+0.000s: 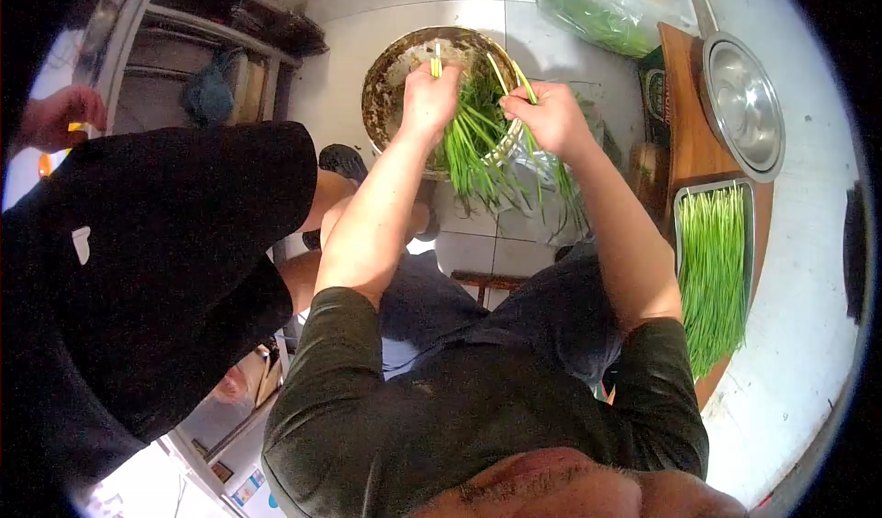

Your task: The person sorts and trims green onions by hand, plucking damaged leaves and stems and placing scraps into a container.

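Note:
My left hand (430,102) is closed round a bunch of garlic chives (473,146), pale stem ends poking up past the fingers and green leaves trailing to the right. A few chive stalks (525,84) are pinched between the thumb and fingers of my right hand (549,118), their leaves hanging down. Both hands are over the right part of a wide, brown-stained basin (375,86) on the floor. More greens lie inside it, partly hidden by my hands. Clear plastic (536,170) shows under the hanging leaves.
Neatly lined-up chives (712,284) fill a metal tray at right, on a wooden board (682,104) beside a steel bowl (742,104). A plastic bag of greens (593,12) lies at the back. Another person in black shorts (175,205) stands close at left, near a metal rack (207,12).

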`<state>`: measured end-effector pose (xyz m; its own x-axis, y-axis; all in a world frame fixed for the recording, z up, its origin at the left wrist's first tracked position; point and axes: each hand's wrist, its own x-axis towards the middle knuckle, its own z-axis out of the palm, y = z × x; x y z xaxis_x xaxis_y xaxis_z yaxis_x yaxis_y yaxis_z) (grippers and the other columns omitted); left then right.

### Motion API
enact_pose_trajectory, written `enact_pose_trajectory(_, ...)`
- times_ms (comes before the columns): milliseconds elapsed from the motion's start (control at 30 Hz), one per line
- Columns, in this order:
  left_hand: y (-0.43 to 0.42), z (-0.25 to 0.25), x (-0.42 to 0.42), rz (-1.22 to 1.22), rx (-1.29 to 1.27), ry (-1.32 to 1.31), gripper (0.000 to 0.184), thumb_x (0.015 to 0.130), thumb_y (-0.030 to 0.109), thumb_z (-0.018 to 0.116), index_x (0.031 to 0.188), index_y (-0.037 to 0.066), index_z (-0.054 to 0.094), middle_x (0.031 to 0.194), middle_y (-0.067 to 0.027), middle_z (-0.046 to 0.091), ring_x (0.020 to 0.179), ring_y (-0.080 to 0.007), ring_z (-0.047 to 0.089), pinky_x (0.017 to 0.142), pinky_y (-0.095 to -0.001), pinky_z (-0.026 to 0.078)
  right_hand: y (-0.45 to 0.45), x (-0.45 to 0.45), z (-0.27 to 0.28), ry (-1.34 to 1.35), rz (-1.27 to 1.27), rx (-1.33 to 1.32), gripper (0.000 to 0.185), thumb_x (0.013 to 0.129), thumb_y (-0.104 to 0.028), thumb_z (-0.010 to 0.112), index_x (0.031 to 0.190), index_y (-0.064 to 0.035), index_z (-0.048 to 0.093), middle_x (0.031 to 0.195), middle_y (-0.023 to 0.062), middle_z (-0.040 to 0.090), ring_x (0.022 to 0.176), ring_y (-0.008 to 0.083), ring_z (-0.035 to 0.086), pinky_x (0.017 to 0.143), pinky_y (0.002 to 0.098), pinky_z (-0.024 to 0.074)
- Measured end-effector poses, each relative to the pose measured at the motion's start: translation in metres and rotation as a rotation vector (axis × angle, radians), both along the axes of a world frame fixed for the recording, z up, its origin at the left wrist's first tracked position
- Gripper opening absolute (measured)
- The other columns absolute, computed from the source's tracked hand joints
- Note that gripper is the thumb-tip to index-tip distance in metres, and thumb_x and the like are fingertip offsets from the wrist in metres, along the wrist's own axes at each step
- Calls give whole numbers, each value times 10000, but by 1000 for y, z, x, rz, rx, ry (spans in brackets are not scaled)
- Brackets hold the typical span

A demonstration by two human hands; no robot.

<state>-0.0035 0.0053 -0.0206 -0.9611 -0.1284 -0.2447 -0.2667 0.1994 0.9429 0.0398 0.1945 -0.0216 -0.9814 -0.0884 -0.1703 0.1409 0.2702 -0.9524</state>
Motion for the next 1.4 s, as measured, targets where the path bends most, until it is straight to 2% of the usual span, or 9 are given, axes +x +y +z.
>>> enact_pose_trajectory(533,6,-7,3,-50,-3,54,233,838,229,665,833,-2,636,674,-35,582,631,-122,504,597,-314,430,-3,-6,-9,4,25,10,254,812,-279,694,800,-25,706,671,62,659,599,136,564,606,308,461)
enact_pose_trajectory(633,5,-1,2,-91,-56,-33,177,859,216,684,862,49,624,648,34,520,541,-69,435,490,-262,346,-2,-7,-11,17,30,32,256,810,-277,694,802,-21,705,677,75,663,608,149,578,615,313,468)
enact_pose_trajectory(733,4,-7,-1,-33,23,-64,197,847,219,699,879,40,624,660,33,530,547,-71,444,494,-264,359,-2,-6,-11,-15,14,28,256,808,-277,695,804,-21,706,678,81,665,609,155,582,616,317,470)
enact_pose_trajectory(833,5,-14,0,-66,-122,36,210,863,237,687,878,37,625,656,33,528,548,-72,448,499,-254,365,-2,-6,-9,-18,10,38,253,808,-278,696,810,-25,709,672,76,661,601,150,576,610,318,469)
enact_pose_trajectory(933,6,-10,2,-83,-86,36,285,855,276,651,872,-9,659,676,-37,598,616,-124,522,588,-317,436,0,-5,1,-45,-6,38,259,809,-283,696,821,-25,709,669,73,660,595,146,570,603,318,467)
enact_pose_trajectory(1067,1,-7,-1,-82,20,-131,243,879,249,631,891,9,669,626,4,537,552,-93,459,524,-282,369,-2,-5,2,-102,-21,9,188,834,-191,703,827,-3,697,719,17,670,624,70,542,600,250,437)
enact_pose_trajectory(1133,4,-4,0,-96,32,-141,187,916,214,614,904,32,652,578,53,448,503,-57,380,462,-244,283,-1,-9,-13,-42,-16,22,248,815,-265,700,833,-17,705,686,56,662,606,125,561,602,299,456)
enact_pose_trajectory(1267,8,-5,5,-144,129,-93,216,907,245,633,879,31,655,618,39,496,535,-70,422,498,-255,328,-1,-9,-15,-28,5,23,268,794,-298,706,837,-33,711,676,73,660,609,157,577,613,321,469)
enact_pose_trajectory(1400,23,6,20,-286,193,-12,245,898,263,654,891,19,675,703,15,591,629,-89,518,570,-264,416,-4,-8,-5,-113,55,27,182,812,-171,709,851,7,699,752,32,673,689,95,575,671,264,463)
